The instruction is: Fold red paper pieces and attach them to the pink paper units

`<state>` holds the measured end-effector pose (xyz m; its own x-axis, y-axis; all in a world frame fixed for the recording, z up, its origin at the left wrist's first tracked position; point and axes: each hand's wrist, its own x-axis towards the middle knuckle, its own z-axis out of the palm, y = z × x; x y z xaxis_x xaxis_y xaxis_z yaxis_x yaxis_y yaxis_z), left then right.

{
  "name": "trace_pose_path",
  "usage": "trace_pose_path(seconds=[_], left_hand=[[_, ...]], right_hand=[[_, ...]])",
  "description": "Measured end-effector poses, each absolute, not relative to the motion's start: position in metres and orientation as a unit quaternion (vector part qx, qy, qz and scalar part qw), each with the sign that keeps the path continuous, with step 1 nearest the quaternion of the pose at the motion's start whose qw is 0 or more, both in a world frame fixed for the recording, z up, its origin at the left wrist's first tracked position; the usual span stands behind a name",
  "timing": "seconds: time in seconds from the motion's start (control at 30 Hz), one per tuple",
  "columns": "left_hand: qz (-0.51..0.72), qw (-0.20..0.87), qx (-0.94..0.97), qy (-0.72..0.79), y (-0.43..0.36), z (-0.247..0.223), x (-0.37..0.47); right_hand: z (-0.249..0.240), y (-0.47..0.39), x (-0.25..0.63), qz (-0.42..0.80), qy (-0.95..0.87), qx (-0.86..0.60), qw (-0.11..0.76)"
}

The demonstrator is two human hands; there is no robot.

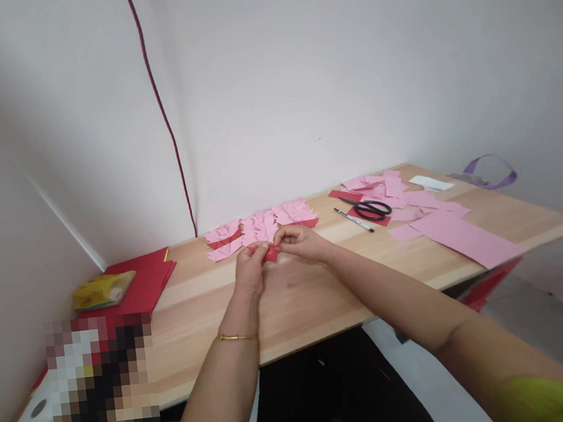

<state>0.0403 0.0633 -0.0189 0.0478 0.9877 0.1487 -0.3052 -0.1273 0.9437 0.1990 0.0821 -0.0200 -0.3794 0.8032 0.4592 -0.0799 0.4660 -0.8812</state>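
Note:
Both hands meet over the middle of the wooden table, on a small piece of red paper (271,255). My left hand (250,268) grips its left side between thumb and fingers. My right hand (299,241) pinches the upper right edge, fingers curled. Part of the paper is hidden under the fingers. Just beyond the hands lie rows of pink cut paper pieces (259,228) with jagged edges. A few red pieces (299,224) lie among them.
To the right are black-handled scissors (372,210), a pen (353,220), scattered pink scraps (384,187) and a large pink sheet (470,238). Red sheets (155,278) and a yellow packet (103,290) lie left, near a blurred-out patch. A dark red cable (161,109) hangs down the wall.

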Motion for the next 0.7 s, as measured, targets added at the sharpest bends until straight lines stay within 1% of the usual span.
trace_pose_path(seconds=[0.13, 0.27, 0.4, 0.5, 0.63, 0.7], left_hand=[[0.575, 0.533, 0.492, 0.378, 0.062, -0.018, 0.040], [0.583, 0.495, 0.512, 0.391, 0.065, -0.020, 0.039], [0.599, 0.472, 0.520, 0.385, 0.065, -0.019, 0.038], [0.592, 0.448, 0.543, 0.392, 0.063, -0.016, 0.038], [0.567, 0.416, 0.583, 0.407, 0.061, -0.014, 0.037], [0.558, 0.414, 0.595, 0.403, 0.060, -0.015, 0.038]], right_hand=[[-0.019, 0.082, 0.199, 0.440, -0.707, -0.263, 0.486], [-0.011, 0.078, 0.203, 0.479, -0.685, -0.272, 0.475], [-0.004, 0.075, 0.206, 0.513, -0.670, -0.316, 0.433], [-0.003, 0.073, 0.204, 0.477, -0.703, -0.317, 0.422], [-0.001, 0.070, 0.201, 0.408, -0.726, -0.331, 0.444], [0.000, 0.070, 0.201, 0.400, -0.730, -0.329, 0.445]])
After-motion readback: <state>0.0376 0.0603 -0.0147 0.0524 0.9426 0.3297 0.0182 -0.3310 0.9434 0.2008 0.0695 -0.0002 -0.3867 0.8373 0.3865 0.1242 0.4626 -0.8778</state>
